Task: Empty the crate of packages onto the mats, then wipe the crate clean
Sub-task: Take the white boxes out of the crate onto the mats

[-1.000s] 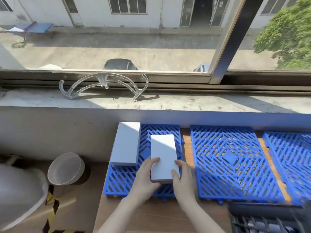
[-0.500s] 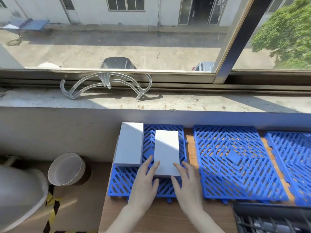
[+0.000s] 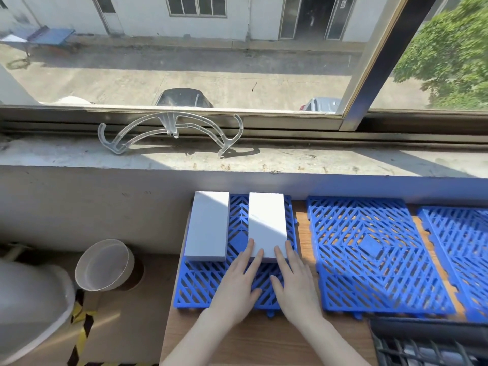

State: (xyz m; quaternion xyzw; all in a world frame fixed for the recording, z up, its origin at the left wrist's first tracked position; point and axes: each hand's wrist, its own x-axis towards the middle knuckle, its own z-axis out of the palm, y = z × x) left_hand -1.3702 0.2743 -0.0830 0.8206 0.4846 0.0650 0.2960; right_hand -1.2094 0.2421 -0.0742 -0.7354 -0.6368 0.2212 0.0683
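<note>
Two white box-shaped packages lie side by side on the leftmost blue lattice mat (image 3: 200, 286): one package (image 3: 208, 225) at the mat's left edge, the other package (image 3: 266, 223) to its right, pushed back against the wall. My left hand (image 3: 237, 283) and my right hand (image 3: 293, 283) lie flat on the mat with straight fingers, their tips touching the near end of the right package. A dark slatted crate (image 3: 427, 344) shows at the bottom right corner, mostly cut off.
Two more blue mats, the middle mat (image 3: 369, 254) and a right mat (image 3: 459, 249), cover the wooden table. A concrete window sill (image 3: 237, 159) carries a clear plastic hanger (image 3: 169, 130). Left of the table stand a round tub (image 3: 105, 265) and a cardboard box (image 3: 105, 326).
Both hands have pushed the right package away from me across the mat until it reached the wall; the fingers went from gripping its sides to lying straight at its near end.
</note>
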